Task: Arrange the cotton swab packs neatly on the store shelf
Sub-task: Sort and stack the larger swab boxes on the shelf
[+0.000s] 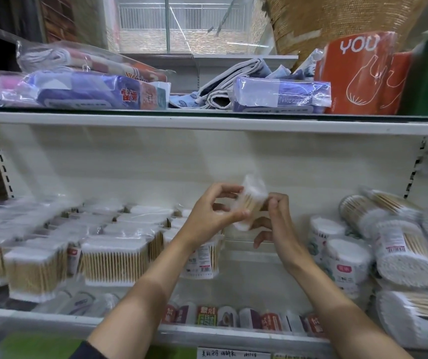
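Both bare forearms reach up and forward, converging toward centre. Left hand [214, 211]: back of hand toward camera, fingers curled, index finger and thumb pinching the near-left side of a cotton swab pack [253, 200]. Right hand [275, 218]: just right of the left, thumb and index curled against the pack's right edge, remaining fingers hanging loosely bent below it. Hands close, not touching.

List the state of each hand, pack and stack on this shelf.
Left hand: pinches the held pack.
Right hand: pinches the held pack.
Held pack: lifted above the shelf, tilted, blurred.
Square packs: upright in rows, left.
Round packs: piled untidily, some on their sides, right.
Gap: bare shelf between the two groups.
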Demonstrator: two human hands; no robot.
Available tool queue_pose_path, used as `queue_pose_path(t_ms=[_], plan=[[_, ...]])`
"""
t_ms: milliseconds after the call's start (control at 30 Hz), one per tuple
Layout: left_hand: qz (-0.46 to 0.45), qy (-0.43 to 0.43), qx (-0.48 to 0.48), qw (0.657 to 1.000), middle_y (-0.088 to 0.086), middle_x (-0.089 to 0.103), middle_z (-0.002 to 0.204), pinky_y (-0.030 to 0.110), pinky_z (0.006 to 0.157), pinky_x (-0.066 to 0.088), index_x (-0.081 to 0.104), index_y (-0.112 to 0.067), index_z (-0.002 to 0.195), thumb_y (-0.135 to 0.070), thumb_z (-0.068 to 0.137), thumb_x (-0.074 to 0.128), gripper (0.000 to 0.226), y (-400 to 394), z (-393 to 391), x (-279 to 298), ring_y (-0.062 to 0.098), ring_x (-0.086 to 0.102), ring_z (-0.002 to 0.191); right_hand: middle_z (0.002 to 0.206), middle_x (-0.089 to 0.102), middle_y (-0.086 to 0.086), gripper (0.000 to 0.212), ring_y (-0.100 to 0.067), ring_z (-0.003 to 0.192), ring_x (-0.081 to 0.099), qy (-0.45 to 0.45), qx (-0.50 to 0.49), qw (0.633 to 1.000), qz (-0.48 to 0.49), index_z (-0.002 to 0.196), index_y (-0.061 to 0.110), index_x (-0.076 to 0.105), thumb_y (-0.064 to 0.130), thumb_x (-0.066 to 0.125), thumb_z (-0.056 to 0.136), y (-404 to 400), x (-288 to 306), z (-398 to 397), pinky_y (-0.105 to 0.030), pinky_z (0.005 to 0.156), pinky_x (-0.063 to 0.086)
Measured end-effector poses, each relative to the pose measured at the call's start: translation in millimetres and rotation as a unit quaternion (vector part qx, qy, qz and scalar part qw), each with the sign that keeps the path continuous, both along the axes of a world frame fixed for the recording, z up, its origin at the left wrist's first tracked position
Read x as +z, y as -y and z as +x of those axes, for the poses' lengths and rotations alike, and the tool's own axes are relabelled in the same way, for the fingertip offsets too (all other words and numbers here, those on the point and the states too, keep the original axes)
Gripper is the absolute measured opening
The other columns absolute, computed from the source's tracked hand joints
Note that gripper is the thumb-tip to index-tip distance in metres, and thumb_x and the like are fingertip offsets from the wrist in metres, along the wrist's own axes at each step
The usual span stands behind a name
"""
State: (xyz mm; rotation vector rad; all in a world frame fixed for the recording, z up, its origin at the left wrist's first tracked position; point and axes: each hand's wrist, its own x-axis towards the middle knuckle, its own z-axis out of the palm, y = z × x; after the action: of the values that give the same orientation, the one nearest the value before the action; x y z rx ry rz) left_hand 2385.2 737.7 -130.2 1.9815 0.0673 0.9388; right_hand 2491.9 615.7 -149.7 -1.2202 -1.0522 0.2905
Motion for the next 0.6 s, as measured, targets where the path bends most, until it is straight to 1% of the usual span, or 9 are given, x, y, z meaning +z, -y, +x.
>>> queue_pose_path(t_ms=[67,133,167,233,267,300,367,500,600], plan=[[-0.007,-0.014,0.006,1.0,-0.007,0.061,0.114,0.034,0.094,0.05,0.055,-0.028,0.112,-0.055,0.061,0.074,0.061,-1.0,-0.4,0.3,0.011,0.058,0.11,0.104,0.062,0.004,0.06,-0.021,0.078,0.068,0.028,0.01,1.0,-0.005,0.102,0.037,0.047,0.086,0.042,0.067,0.2,-0.8,0.7,-0.029,0.048,0.05],[-0.018,0.007,0.014,1.0,0.013,0.062,0.109,0.051,0.092,0.048,0.055,-0.011,0.114,-0.058,0.067,0.072,0.068,-1.0,-1.6,1.7,0.032,0.059,0.105,0.107,0.058,0.004,0.048,-0.019,0.079,0.067,0.047,-0.005,0.999,-0.013,0.102,0.039,0.051,0.078,0.041,0.076,0.2,0.4,-0.6,-0.028,0.05,0.049],[-0.025,0.017,0.015,0.999,0.019,0.06,0.104,0.054,0.089,0.046,0.054,-0.004,0.112,-0.057,0.072,0.069,0.068,-1.7,-1.7,1.9,0.038,0.058,0.101,0.105,0.057,0.004,0.037,-0.017,0.076,0.066,0.051,-0.018,0.998,-0.016,0.102,0.038,0.051,0.068,0.042,0.082,-0.2,0.6,-0.4,-0.027,0.049,0.048],[-0.039,0.036,0.016,0.998,0.024,0.06,0.1,0.045,0.081,0.049,0.057,0.0,0.107,-0.049,0.085,0.061,0.053,-1.6,-1.0,3.1,0.033,0.059,0.091,0.101,0.055,0.005,0.013,-0.011,0.066,0.061,0.045,-0.054,0.997,-0.014,0.101,0.035,0.048,0.044,0.045,0.093,-1.1,0.6,1.8,-0.024,0.046,0.044],[-0.055,0.042,0.014,0.998,0.019,0.063,0.097,0.034,0.077,0.05,0.058,-0.002,0.106,-0.041,0.09,0.056,0.042,-1.8,-0.2,3.3,0.022,0.061,0.087,0.1,0.053,0.004,0.004,-0.008,0.061,0.058,0.039,-0.073,0.996,-0.015,0.1,0.034,0.045,0.035,0.046,0.097,-1.7,0.4,3.9,-0.024,0.044,0.042],[-0.076,0.042,0.011,0.996,0.01,0.064,0.093,0.024,0.073,0.05,0.058,-0.004,0.107,-0.035,0.094,0.049,0.035,-1.3,0.2,3.5,0.011,0.062,0.084,0.099,0.052,0.003,0.007,-0.007,0.056,0.056,0.035,-0.091,0.995,-0.017,0.098,0.033,0.043,0.028,0.048,0.097,-2.3,0.1,5.8,-0.023,0.042,0.041],[-0.102,0.036,0.01,0.994,-0.002,0.062,0.09,0.014,0.069,0.047,0.056,-0.006,0.11,-0.031,0.097,0.041,0.032,-1.2,0.9,3.1,0.0,0.06,0.078,0.098,0.051,0.002,0.011,-0.006,0.051,0.053,0.026,-0.111,0.993,-0.029,0.096,0.032,0.04,0.027,0.05,0.095,-2.9,-0.3,7.7,-0.024,0.04,0.039],[-0.113,0.022,0.026,0.993,-0.008,0.058,0.089,0.011,0.069,0.044,0.048,-0.012,0.114,-0.038,0.098,0.037,0.032,-3.6,2.2,0.8,-0.005,0.056,0.075,0.096,0.057,-0.001,0.01,-0.01,0.047,0.053,0.009,-0.083,0.995,-0.048,0.105,0.024,0.043,0.03,0.045,0.097,-2.7,0.7,4.9,-0.024,0.039,0.039],[-0.127,0.012,0.016,0.992,-0.005,0.056,0.088,0.012,0.064,0.045,0.043,-0.015,0.121,-0.036,0.099,0.039,0.031,-4.1,2.2,1.4,-0.002,0.056,0.071,0.082,0.065,-0.006,0.017,-0.011,0.046,0.054,0.003,-0.081,0.995,-0.053,0.113,0.02,0.043,0.029,0.042,0.099,-2.1,2.2,2.7,-0.022,0.04,0.039]])
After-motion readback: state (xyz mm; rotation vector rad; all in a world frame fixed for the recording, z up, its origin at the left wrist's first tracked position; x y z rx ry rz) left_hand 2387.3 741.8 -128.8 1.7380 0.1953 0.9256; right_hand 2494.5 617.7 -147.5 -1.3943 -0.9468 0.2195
